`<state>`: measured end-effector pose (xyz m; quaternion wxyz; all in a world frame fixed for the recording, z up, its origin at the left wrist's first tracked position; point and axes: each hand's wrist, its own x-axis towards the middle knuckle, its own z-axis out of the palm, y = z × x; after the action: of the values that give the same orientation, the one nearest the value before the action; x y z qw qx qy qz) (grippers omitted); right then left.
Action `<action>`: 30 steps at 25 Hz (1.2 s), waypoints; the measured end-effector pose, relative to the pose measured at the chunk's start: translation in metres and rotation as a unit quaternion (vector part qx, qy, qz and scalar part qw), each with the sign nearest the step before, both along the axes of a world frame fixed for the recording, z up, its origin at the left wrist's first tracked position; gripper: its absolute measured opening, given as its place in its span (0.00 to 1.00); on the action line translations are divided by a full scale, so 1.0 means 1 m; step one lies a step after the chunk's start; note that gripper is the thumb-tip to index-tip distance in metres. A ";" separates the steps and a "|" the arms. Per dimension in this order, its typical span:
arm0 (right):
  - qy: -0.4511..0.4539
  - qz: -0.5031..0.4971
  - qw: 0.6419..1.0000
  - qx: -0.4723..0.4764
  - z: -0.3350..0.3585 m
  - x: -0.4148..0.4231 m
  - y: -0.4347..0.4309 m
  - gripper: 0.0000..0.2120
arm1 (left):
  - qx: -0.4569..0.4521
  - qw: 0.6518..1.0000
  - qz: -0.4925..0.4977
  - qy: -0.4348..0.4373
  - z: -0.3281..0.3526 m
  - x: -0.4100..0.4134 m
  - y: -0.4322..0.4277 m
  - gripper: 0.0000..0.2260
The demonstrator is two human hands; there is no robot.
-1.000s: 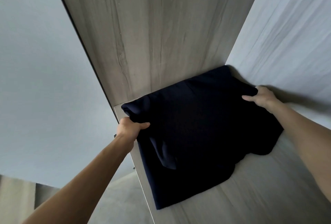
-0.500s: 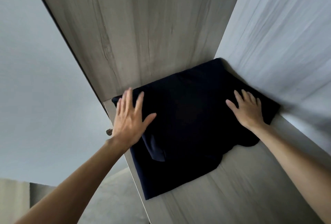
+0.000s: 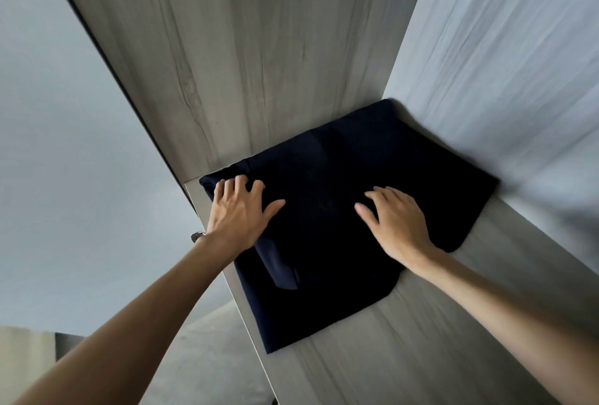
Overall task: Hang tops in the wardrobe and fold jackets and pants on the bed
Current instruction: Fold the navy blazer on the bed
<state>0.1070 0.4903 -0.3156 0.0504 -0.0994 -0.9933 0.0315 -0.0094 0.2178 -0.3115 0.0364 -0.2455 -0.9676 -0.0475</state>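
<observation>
Two hands flat on folded dark garment (image 3: 340, 210), wardrobe shelf (image 3: 405, 356) corner

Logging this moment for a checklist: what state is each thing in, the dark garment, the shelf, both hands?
dark garment: folded, lying flat on the shelf, far corner at the back corner.
shelf: carries the garment.
left hand: open, fingers spread, resting on the garment's left edge.
right hand: open, flat on the garment.
</observation>
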 end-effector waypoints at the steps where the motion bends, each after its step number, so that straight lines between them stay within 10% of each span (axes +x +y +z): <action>1: 0.015 -0.014 1.000 -0.010 0.009 -0.017 0.003 0.31 | 0.016 1.000 -0.002 0.018 0.002 -0.006 0.002 0.34; 11: -0.111 0.108 0.983 -0.100 0.011 -0.159 -0.005 0.30 | -0.091 0.992 0.026 -0.086 -0.010 -0.024 0.007 0.41; 16: 0.028 -0.147 0.986 -0.075 0.057 -0.093 0.055 0.16 | -0.133 0.984 0.018 -0.115 0.003 -0.026 0.006 0.38; 21: -0.010 -0.167 0.965 -0.203 0.076 0.005 0.039 0.09 | -0.015 0.982 -0.098 -0.159 0.060 -0.034 0.021 0.26; 30: 0.013 -0.253 0.932 -0.259 0.123 0.144 -0.094 0.05 | 0.030 0.814 -0.486 -0.318 0.122 0.046 0.084 0.15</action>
<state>0.2506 0.3962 -0.1922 0.0421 -0.3567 -0.8917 0.2756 0.0367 0.3016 -0.1899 -0.2941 -0.6535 -0.6781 -0.1632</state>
